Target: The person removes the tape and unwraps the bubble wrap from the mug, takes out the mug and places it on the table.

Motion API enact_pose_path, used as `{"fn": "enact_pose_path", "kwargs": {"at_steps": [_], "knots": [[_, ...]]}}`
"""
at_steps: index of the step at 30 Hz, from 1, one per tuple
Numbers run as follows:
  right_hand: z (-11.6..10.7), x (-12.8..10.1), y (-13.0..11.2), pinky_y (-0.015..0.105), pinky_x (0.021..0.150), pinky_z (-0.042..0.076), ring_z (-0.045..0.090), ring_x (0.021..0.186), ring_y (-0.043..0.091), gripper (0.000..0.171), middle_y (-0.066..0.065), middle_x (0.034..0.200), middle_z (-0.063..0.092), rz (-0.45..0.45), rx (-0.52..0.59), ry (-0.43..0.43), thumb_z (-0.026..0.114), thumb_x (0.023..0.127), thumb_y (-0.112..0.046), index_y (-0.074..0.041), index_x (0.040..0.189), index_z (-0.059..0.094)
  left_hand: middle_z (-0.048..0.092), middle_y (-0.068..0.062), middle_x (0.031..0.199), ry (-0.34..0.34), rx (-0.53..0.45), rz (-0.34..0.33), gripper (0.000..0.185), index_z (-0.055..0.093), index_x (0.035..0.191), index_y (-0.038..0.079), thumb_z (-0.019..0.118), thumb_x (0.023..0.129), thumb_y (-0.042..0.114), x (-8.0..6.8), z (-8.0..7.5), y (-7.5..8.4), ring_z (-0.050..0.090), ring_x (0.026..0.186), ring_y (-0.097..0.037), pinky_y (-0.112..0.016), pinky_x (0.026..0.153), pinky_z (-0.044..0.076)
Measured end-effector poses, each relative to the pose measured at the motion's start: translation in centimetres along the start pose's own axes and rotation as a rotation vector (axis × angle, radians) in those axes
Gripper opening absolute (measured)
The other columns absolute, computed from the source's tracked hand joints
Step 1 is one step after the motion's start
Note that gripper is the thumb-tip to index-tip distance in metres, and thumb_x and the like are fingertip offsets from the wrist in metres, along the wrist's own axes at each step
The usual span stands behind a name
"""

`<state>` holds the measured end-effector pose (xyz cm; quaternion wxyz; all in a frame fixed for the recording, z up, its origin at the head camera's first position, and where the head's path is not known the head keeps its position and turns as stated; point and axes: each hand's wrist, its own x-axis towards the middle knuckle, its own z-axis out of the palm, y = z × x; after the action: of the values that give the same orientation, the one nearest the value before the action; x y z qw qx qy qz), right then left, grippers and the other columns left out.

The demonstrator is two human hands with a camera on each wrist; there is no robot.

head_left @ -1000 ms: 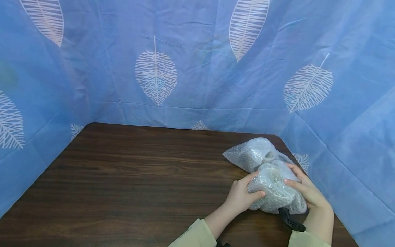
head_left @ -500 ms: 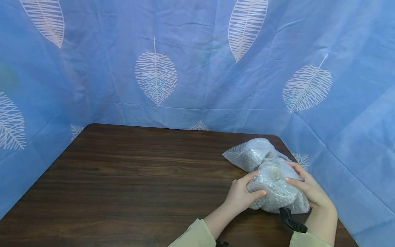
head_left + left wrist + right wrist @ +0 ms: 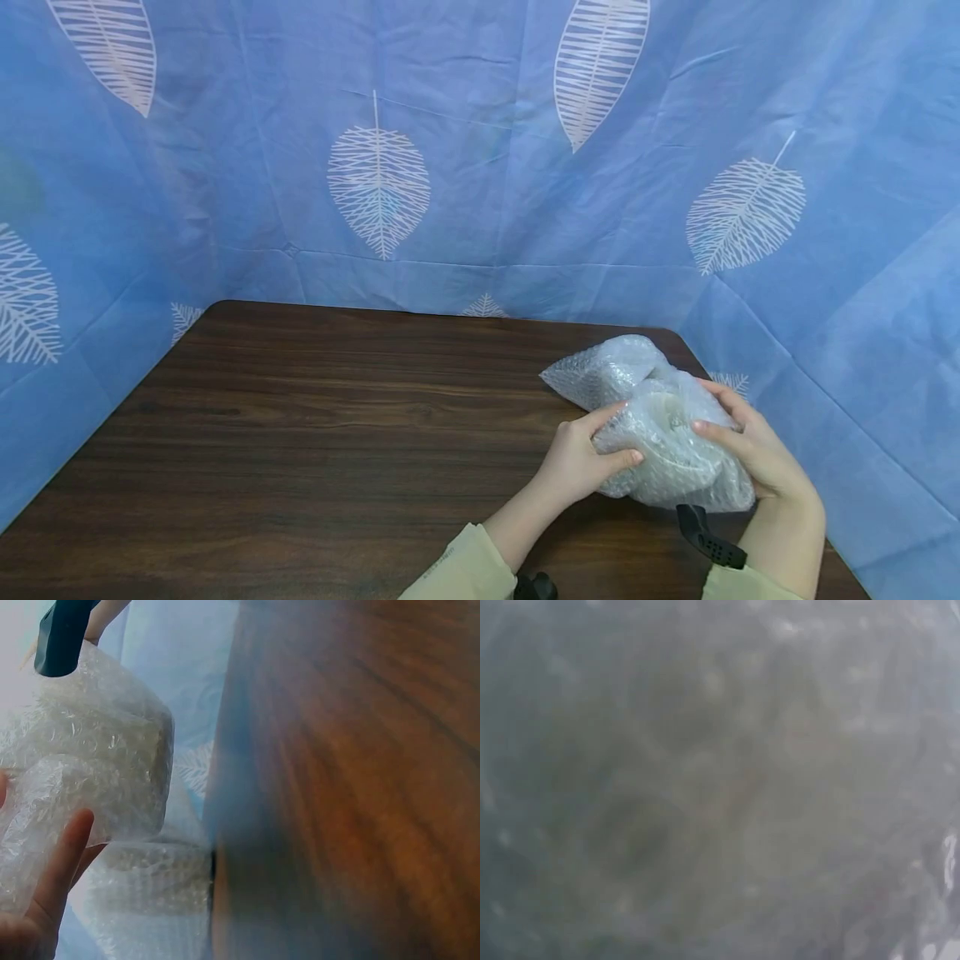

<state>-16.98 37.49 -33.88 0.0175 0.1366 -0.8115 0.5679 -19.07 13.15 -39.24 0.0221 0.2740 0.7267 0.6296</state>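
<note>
Both hands are clamped on one bubble-wrap bundle (image 3: 675,454) at the desk's (image 3: 337,433) right near corner. The left hand (image 3: 581,462) grips its left face, thumb on the near side and index finger laid along the top edge; the right hand (image 3: 753,458) cups the right side with fingers curled over the top. The bundle looks raised slightly off the desk between the palms, though how far it clears the wood I cannot tell. A loose tail of the wrap (image 3: 607,375) trails away beyond the fingertips and lies on the desk.

From the left wrist view the wrap (image 3: 97,765) is several layers thick around a pale, blocky mass, and a finger (image 3: 60,862) lies against it. The right wrist view is filled by blurred plastic, so that palm sits close against it.

To handle this well, I judge that the grip should stay broad and gentle: the film is slippery and the bubbles give. Keeping one hand as the anchor while the other works the loose tail should stop the layers slipping.

A blue leaf-print cloth (image 3: 480,167) hangs beyond the hands.
</note>
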Motion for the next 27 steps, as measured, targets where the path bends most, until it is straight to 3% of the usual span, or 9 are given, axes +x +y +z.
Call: {"fn": "enact_pose_path", "kwargs": {"at_steps": [4, 8, 12, 13, 15, 17, 20, 24, 27], "knots": [[0.3, 0.2, -0.4, 0.039, 0.066, 0.055, 0.06, 0.092, 0.018, 0.05, 0.0, 0.122, 0.049, -0.019, 0.037, 0.004, 0.051, 0.096, 0.002, -0.018, 0.14, 0.042, 0.069, -0.001, 0.103, 0.007, 0.015, 0.012, 0.06, 0.052, 0.139, 0.029, 0.076, 0.084, 0.03, 0.1, -0.5, 0.2, 0.056, 0.099, -0.002, -0.023, 0.082, 0.047], [0.6, 0.6, -0.8, 0.038, 0.066, 0.055, 0.061, 0.091, 0.018, 0.05, 0.001, 0.121, 0.05, -0.033, 0.065, -0.001, 0.05, 0.095, 0.003, -0.017, 0.14, 0.043, 0.064, -0.005, 0.068, -0.005, -0.003, -0.004, 0.06, 0.051, 0.139, 0.03, 0.076, 0.084, 0.029, 0.1, -1.2, 0.6, 0.046, 0.057, -0.005, -0.022, 0.077, 0.046], [1.0, 1.0, -1.2, 0.038, 0.066, 0.055, 0.06, 0.093, 0.017, 0.049, 0.003, 0.123, 0.048, -0.038, 0.057, 0.0, 0.05, 0.096, 0.002, -0.015, 0.141, 0.042, 0.07, -0.001, 0.094, -0.005, -0.001, -0.011, 0.06, 0.051, 0.139, 0.029, 0.076, 0.085, 0.029, 0.2, -2.0, 0.9, 0.054, 0.065, -0.004, -0.023, 0.079, 0.047], [1.1, 1.0, -1.3, 0.038, 0.067, 0.055, 0.059, 0.094, 0.017, 0.049, 0.003, 0.123, 0.047, -0.037, 0.048, 0.005, 0.051, 0.096, 0.001, -0.015, 0.141, 0.042, 0.068, 0.001, 0.108, 0.0, 0.006, -0.009, 0.06, 0.052, 0.139, 0.029, 0.076, 0.084, 0.03, 0.2, -2.2, 0.9, 0.058, 0.078, -0.002, -0.023, 0.08, 0.048], [1.3, 1.1, -1.5, 0.037, 0.068, 0.054, 0.059, 0.095, 0.016, 0.048, 0.003, 0.124, 0.046, -0.029, 0.038, 0.017, 0.052, 0.096, -0.001, -0.016, 0.142, 0.042, 0.068, 0.002, 0.108, 0.0, 0.009, -0.007, 0.06, 0.052, 0.139, 0.028, 0.076, 0.084, 0.03, 0.3, -2.4, 0.9, 0.06, 0.079, -0.003, -0.023, 0.075, 0.049], [1.5, 1.3, -1.7, 0.037, 0.069, 0.054, 0.058, 0.096, 0.016, 0.048, 0.002, 0.125, 0.045, -0.017, 0.037, 0.028, 0.053, 0.096, -0.003, -0.016, 0.141, 0.042, 0.069, 0.001, 0.092, -0.003, 0.001, -0.013, 0.06, 0.052, 0.139, 0.029, 0.076, 0.084, 0.029, 0.3, -2.7, 0.9, 0.055, 0.059, -0.004, -0.022, 0.066, 0.048], [1.8, 1.4, -1.9, 0.039, 0.069, 0.054, 0.058, 0.096, 0.018, 0.048, 0.003, 0.126, 0.044, -0.004, 0.042, 0.034, 0.053, 0.097, -0.004, -0.017, 0.141, 0.041, 0.06, -0.002, 0.065, -0.015, -0.013, -0.022, 0.061, 0.051, 0.139, 0.032, 0.076, 0.085, 0.028, 0.4, -3.0, 0.9, 0.024, 0.035, -0.012, -0.022, 0.053, 0.043], [2.1, 1.6, -2.3, 0.04, 0.068, 0.055, 0.058, 0.095, 0.019, 0.047, 0.005, 0.125, 0.044, 0.0, 0.062, 0.039, 0.053, 0.097, -0.006, -0.016, 0.141, 0.041, 0.065, 0.005, 0.115, -0.008, 0.006, -0.017, 0.061, 0.051, 0.14, 0.031, 0.076, 0.084, 0.031, 0.4, -3.4, 0.9, 0.057, 0.069, -0.002, -0.024, 0.069, 0.046], [2.4, 1.7, -2.5, 0.04, 0.068, 0.055, 0.059, 0.094, 0.019, 0.045, 0.006, 0.123, 0.045, -0.002, 0.079, 0.043, 0.054, 0.097, -0.006, -0.016, 0.139, 0.042, 0.046, 0.009, 0.14, -0.007, 0.019, -0.023, 0.062, 0.05, 0.14, 0.029, 0.076, 0.084, 0.033, 0.4, -3.8, 1.0, 0.054, 0.111, -0.006, -0.029, 0.082, 0.046]]}}
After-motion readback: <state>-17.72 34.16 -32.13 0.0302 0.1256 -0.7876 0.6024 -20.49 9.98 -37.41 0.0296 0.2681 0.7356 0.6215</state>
